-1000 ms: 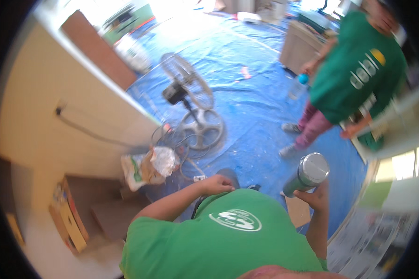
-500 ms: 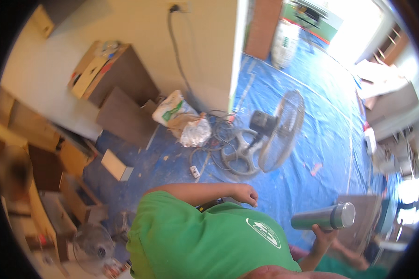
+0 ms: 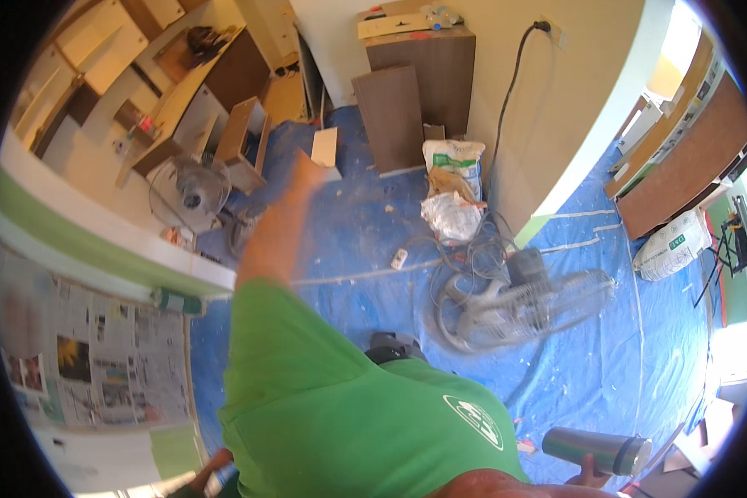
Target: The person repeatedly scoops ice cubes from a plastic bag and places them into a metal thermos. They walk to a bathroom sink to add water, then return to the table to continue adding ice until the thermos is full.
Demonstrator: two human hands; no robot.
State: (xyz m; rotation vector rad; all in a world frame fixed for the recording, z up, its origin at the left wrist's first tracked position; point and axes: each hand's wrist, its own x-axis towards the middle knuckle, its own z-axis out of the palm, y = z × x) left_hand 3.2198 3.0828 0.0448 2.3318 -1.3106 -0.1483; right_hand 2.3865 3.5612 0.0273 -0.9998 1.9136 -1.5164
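Flask (image 3: 581, 446), head view: metallic, greenish body, silver end to the right, tipped on its side. It's in the right hand (image 3: 590, 472) at lower right, gripped around the body near the silver end, out beside the torso. Left hand (image 3: 305, 173) is stretched out ahead at arm's length, motion-blurred; can't tell if it's open or closed. In the picture it overlaps the edge of a pale panel (image 3: 324, 148) on the blue tarp (image 3: 361, 220); can't confirm contact.

Ahead of the torso: grey pedestal fan (image 3: 473, 311) on the tarp, smeared, with coiled cables around its base. White socket block (image 3: 399, 258) just left of those. Crumpled silvery bag (image 3: 452, 217) rests against a printed sack (image 3: 465, 158), both near the wall corner. Brown cabinet (image 3: 440, 62) behind, loose brown board (image 3: 390, 116) leaning on it.

Left side: second fan (image 3: 195, 192) by the drawer box, newspaper sheets (image 3: 100, 357) below. Co-worker's hand (image 3: 217, 461) shows at the bottom edge.
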